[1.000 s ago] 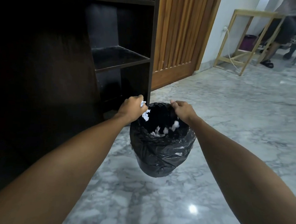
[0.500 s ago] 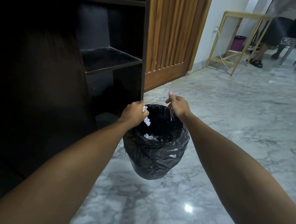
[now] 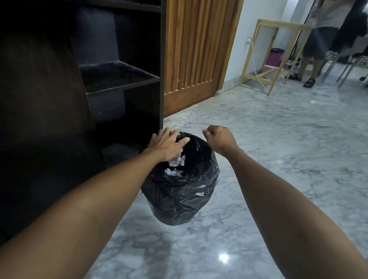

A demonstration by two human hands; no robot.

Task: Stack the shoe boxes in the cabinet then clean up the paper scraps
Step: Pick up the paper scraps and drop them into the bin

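Observation:
A bin lined with a black bag (image 3: 181, 195) stands on the marble floor beside the dark cabinet (image 3: 117, 79). My left hand (image 3: 167, 143) hovers over the bin's left rim with its fingers spread, palm down. White paper scraps (image 3: 177, 160) hang in the air just under that hand, and more scraps (image 3: 173, 172) lie inside the bag. My right hand (image 3: 219, 139) is a loose fist above the right rim, with nothing visible in it. The cabinet shelves in view hold no shoe boxes.
A slatted wooden door (image 3: 194, 53) stands right of the cabinet. A bare wooden table frame (image 3: 272, 58) stands by the far wall. A person (image 3: 316, 39) stands beside it, with metal-legged chairs (image 3: 366, 64) at the far right. Grey marble floor surrounds the bin.
My left hand has opened over the bin and let go of the paper scraps, which are dropping in. My right hand's fingers have curled into a fist above the rim.

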